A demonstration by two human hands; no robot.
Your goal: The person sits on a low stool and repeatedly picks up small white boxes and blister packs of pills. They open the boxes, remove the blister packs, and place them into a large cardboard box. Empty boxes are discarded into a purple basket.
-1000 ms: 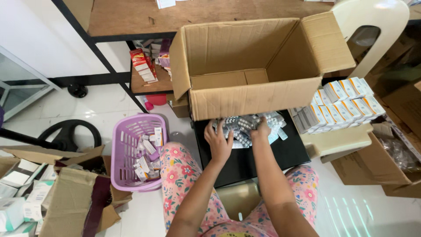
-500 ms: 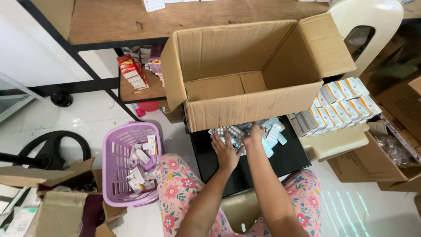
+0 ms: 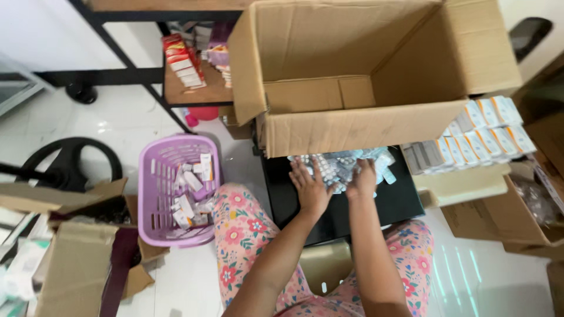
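A pile of silver blister packs (image 3: 346, 163) lies on a black board (image 3: 393, 202) across my lap, just below a large empty cardboard box (image 3: 352, 126) with its flaps up. My left hand (image 3: 309, 186) rests flat on the left part of the pile, fingers spread. My right hand (image 3: 362, 179) lies on the pile's middle, fingers curled over several packs. Whether either hand grips a pack is unclear.
A purple plastic basket (image 3: 154, 194) with small cartons stands on the white floor at my left. Rows of white and orange medicine cartons (image 3: 482, 132) sit at the right on an open box. A black-framed shelf (image 3: 188, 88) holds red packets. Torn cardboard (image 3: 76, 258) lies at lower left.
The view has drawn closer to the big box. Both hands stayed on the blister packs, shifting slightly over the pile.
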